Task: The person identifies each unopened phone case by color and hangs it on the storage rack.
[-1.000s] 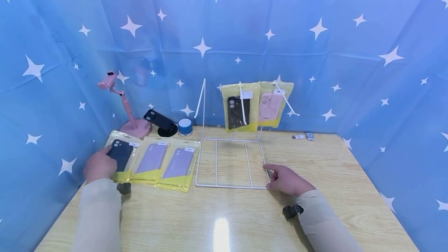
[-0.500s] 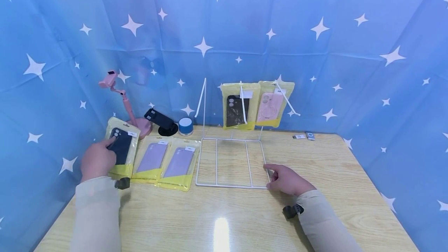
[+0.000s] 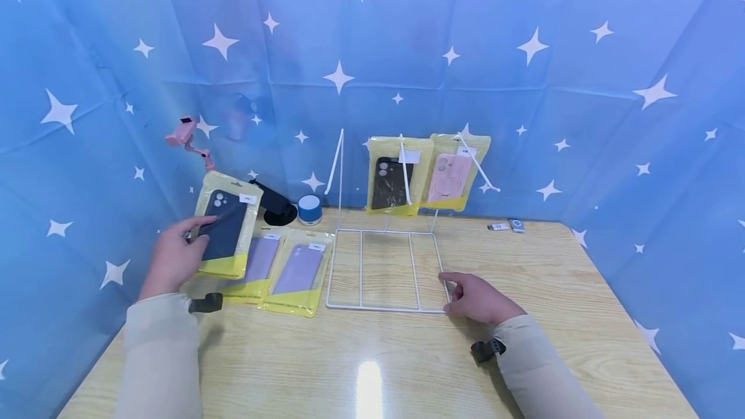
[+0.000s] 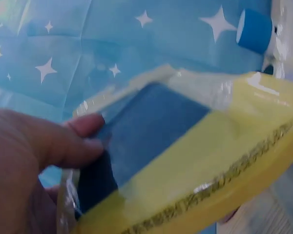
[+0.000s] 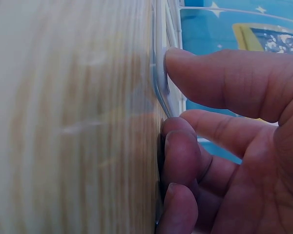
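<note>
My left hand (image 3: 173, 257) holds a yellow packet with a dark blue phone case (image 3: 227, 231) up off the table, tilted, thumb on its front. The left wrist view shows the thumb (image 4: 83, 129) on the packet (image 4: 185, 146), which fills the frame. My right hand (image 3: 474, 296) rests at the front right corner of a white wire rack (image 3: 378, 308). In the right wrist view one finger (image 5: 210, 78) lies on the wire (image 5: 161, 73) and the other fingers curl against its corner. Two purple-case packets (image 3: 297, 273) lie flat left of the rack.
Two packets hang on the rack's hooks, one with a black case (image 3: 392, 180) and one with a pink case (image 3: 451, 176). A pink stand (image 3: 189, 138), a black holder (image 3: 270, 202) and a small blue speaker (image 3: 310, 209) stand at the back left. Small items (image 3: 506, 226) lie at the back right of the wooden table (image 3: 407, 367).
My left hand has picked the dark blue case packet up from the table's left edge and raised it up and to the right. The right hand has not moved.
</note>
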